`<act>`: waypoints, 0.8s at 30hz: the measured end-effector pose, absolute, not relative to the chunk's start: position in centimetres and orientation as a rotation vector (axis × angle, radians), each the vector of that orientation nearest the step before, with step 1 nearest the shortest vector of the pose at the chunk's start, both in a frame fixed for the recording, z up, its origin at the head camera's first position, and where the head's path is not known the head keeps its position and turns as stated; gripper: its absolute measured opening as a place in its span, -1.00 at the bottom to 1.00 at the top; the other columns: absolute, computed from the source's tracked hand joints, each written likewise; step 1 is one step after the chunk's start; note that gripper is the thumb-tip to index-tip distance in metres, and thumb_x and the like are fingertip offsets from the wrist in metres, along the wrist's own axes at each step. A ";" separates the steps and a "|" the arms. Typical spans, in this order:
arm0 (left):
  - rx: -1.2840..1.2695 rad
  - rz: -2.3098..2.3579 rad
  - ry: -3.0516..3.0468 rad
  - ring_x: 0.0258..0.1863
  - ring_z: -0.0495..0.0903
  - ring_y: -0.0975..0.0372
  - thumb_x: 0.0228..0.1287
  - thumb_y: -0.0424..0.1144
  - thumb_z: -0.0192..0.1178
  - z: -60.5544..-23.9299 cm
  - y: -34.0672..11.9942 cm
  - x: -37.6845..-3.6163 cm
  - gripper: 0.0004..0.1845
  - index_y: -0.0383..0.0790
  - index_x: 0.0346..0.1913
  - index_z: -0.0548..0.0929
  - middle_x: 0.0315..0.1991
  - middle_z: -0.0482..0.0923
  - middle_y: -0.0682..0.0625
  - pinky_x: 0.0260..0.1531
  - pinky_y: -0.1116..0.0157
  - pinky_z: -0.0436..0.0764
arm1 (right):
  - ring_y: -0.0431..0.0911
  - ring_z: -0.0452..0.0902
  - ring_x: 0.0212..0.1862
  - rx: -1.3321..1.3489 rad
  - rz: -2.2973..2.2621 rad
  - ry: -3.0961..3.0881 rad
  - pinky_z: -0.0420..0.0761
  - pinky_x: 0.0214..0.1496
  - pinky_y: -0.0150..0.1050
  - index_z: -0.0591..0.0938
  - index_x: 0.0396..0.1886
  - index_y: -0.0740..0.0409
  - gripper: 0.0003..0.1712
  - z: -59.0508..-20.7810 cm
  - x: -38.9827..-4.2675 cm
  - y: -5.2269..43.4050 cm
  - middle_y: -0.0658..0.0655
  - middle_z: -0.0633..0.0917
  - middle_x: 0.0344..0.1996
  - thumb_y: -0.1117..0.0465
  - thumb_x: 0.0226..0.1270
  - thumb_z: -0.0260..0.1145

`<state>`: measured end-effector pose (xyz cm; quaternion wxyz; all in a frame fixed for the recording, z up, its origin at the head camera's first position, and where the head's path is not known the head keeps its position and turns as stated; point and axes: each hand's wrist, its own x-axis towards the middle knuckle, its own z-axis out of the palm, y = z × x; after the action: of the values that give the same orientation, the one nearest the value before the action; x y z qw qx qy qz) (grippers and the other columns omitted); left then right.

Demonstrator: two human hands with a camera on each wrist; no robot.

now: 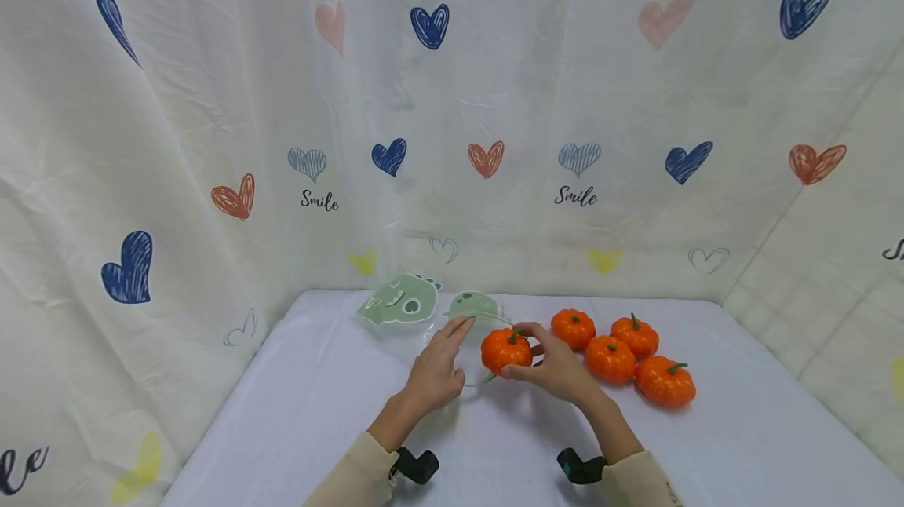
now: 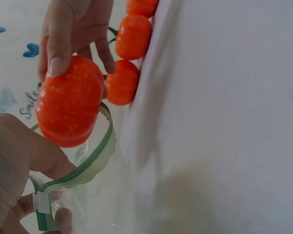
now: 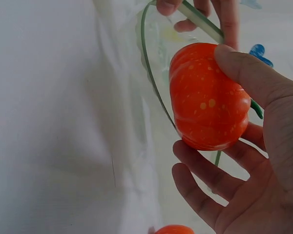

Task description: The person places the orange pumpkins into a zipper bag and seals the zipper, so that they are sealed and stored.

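My right hand [image 1: 561,370] grips an orange toy pumpkin [image 1: 506,351] with a green stem, thumb on one side and fingers on the other. The pumpkin is at the mouth of a clear zip bag [image 2: 95,158] edged in green. My left hand [image 1: 434,370] holds the bag by its rim, thumb on the inner side, beside a white tab [image 2: 41,202] on the green strip. In the head view the bag's green dinosaur print [image 1: 399,301] shows beyond the hands. Part of the bag is hidden behind my hands and the pumpkin.
Several more toy pumpkins [image 1: 610,359] sit grouped on the white tablecloth [image 1: 304,413] to the right of my right hand. Behind the table hangs a pale curtain [image 1: 515,83] printed with hearts. Dark wrist cameras [image 1: 417,466] are strapped at both sleeves.
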<state>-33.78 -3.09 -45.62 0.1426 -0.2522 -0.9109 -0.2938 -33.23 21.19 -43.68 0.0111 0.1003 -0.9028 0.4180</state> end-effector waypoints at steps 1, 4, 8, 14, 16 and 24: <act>-0.735 -0.848 -2.635 0.42 0.40 0.07 0.10 -0.50 0.31 -45.6 -3.1 -33.8 -0.05 -0.03 0.59 0.25 0.58 0.23 0.01 0.23 0.06 0.63 | 0.02 0.55 0.13 0.315 1.301 -2.819 0.75 -0.06 -0.10 0.46 0.39 -0.15 -0.08 -43.7 -33.2 21.1 0.06 0.59 0.28 -0.21 0.02 0.60; -0.771 -0.846 -2.648 0.43 0.38 0.09 0.14 -0.49 0.30 -45.4 -2.9 -33.6 -0.07 -0.03 0.59 0.24 0.59 0.22 0.03 0.31 0.07 0.58 | 0.03 0.54 0.14 0.313 1.290 -2.826 0.74 -0.07 -0.10 0.47 0.38 -0.16 -0.09 -43.8 -33.1 21.0 0.05 0.60 0.29 -0.21 0.02 0.60; -0.823 -0.887 -2.640 0.42 0.38 0.11 0.18 -0.48 0.28 -45.3 -2.8 -33.4 -0.08 -0.04 0.60 0.21 0.60 0.18 0.06 0.33 0.10 0.56 | 0.05 0.55 0.16 0.317 1.269 -2.825 0.74 -0.06 -0.07 0.48 0.38 -0.16 -0.09 -44.0 -33.1 20.8 0.04 0.60 0.30 -0.20 0.01 0.61; -0.838 -0.903 -2.626 0.41 0.39 0.11 0.21 -0.47 0.30 -45.4 -2.7 -33.3 -0.07 0.00 0.62 0.18 0.62 0.15 0.09 0.34 0.06 0.54 | 0.10 0.58 0.17 0.353 1.276 -2.814 0.74 0.03 0.02 0.49 0.38 -0.07 -0.11 -44.1 -33.2 20.8 0.10 0.60 0.30 -0.15 0.05 0.61; -0.817 -0.860 -2.633 0.42 0.39 0.09 0.22 -0.43 0.31 -45.4 -2.6 -33.4 -0.07 0.03 0.62 0.18 0.61 0.16 0.11 0.35 -0.03 0.52 | 0.08 0.61 0.14 0.358 1.276 -2.810 0.74 0.05 0.03 0.50 0.36 -0.04 -0.13 -44.2 -33.2 20.8 0.12 0.62 0.28 -0.14 0.06 0.61; -0.705 -0.616 -2.678 0.23 0.53 0.11 0.31 -0.25 0.32 -45.2 -2.5 -33.1 -0.13 0.03 0.62 0.18 0.61 0.17 0.14 0.09 0.06 0.67 | 0.02 0.63 0.07 0.280 1.226 -2.824 0.74 0.06 0.01 0.55 0.29 -0.02 -0.16 -44.3 -33.1 20.7 0.09 0.67 0.19 -0.13 0.02 0.63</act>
<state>-33.12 -2.48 -45.18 0.1517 -0.2457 -0.9330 -0.2148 -33.06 20.72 -44.27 0.0249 0.0906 -0.9132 0.3964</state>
